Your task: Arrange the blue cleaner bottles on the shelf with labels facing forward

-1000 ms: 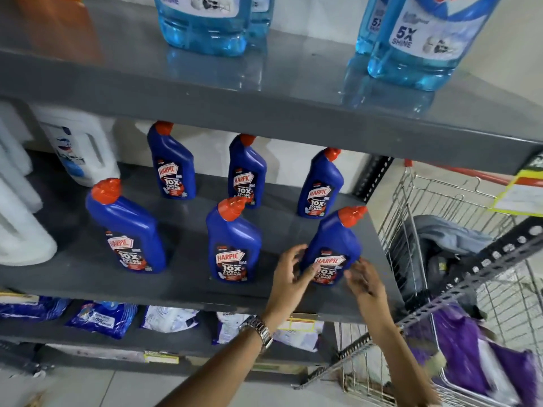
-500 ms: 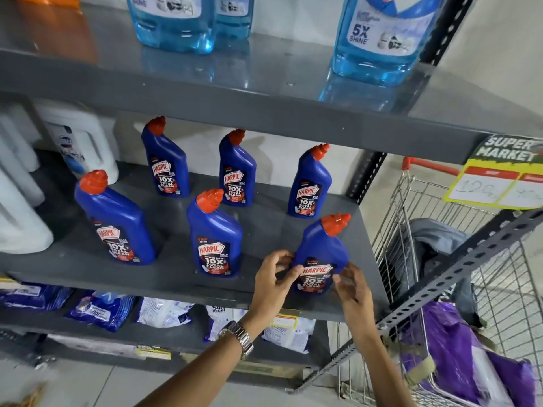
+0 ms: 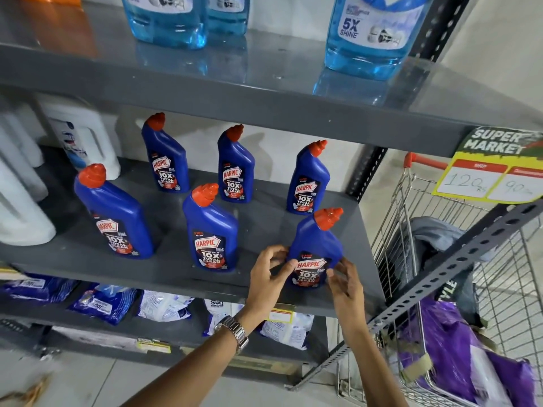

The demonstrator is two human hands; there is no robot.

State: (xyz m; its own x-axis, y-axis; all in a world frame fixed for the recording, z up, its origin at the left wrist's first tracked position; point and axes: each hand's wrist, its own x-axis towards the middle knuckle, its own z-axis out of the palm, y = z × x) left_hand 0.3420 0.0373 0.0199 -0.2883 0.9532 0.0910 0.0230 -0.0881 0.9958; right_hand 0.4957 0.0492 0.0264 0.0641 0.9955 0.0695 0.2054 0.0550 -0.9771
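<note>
Squaring front-right Harpic bottle on middle shelf; left hand and right hand fingers lightly clamped on it. Next: release, check alignment.

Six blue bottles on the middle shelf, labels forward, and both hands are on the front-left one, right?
Not quite. The head view shows six blue bottles with labels forward, but the left hand and right hand are on the front-right bottle, near the shelf edge. The front-left bottle stands untouched.
</note>
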